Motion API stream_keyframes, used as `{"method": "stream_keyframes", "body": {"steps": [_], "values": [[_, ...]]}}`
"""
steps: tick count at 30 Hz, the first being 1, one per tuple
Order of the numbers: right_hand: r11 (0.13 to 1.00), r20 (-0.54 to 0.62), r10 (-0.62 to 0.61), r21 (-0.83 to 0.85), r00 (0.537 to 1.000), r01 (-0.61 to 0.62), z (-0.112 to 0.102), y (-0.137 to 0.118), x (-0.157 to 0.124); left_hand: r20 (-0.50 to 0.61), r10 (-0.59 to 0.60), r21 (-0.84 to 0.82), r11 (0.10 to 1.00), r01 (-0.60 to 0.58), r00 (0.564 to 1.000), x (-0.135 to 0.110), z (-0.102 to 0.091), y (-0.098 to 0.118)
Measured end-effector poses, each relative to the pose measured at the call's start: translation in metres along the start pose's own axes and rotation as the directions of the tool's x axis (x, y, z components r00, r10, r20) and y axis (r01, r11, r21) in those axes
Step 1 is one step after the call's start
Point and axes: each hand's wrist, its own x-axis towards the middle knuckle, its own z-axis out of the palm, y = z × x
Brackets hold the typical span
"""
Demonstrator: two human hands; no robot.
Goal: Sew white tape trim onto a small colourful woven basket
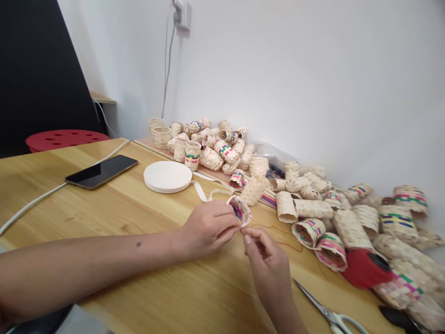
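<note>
My left hand [210,227] is closed around a small woven bamboo-strip basket [244,209], its round opening tilted up and to the right. White ribbon [199,189] runs from a flat white roll [168,176] toward this basket's rim. The fingers of my right hand [267,260] are pinched together just below the rim; what lies between the fingertips is too small to make out. Red thread [290,246] trails across the table beside my right fingers. A pair of scissors [328,313] with white handles lies open to the right of my right wrist.
Many woven baskets [225,150] are heaped along the wall, more of them [351,229] at the right. A red thread spool [368,269] lies among those. A phone [101,171] and white cable [33,206] are at the left, with a red stool [66,139] beyond the table.
</note>
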Motion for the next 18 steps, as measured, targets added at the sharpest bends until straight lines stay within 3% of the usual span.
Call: {"method": "stream_keyframes", "body": {"steps": [6, 18], "values": [[0.981, 0.022, 0.153, 0.115, 0.988, -0.155, 0.0019, -0.0044, -0.0006, 0.007, 0.045, 0.022, 0.999, -0.045, 0.999, -0.0015, 0.0017, 0.0018], [0.928, 0.089, 0.270, 0.240, 0.959, -0.284, -0.0038, -0.0063, 0.0074, 0.010, 0.241, 0.175, 0.955, -0.239, 0.971, 0.0010, 0.0009, -0.0037]]}}
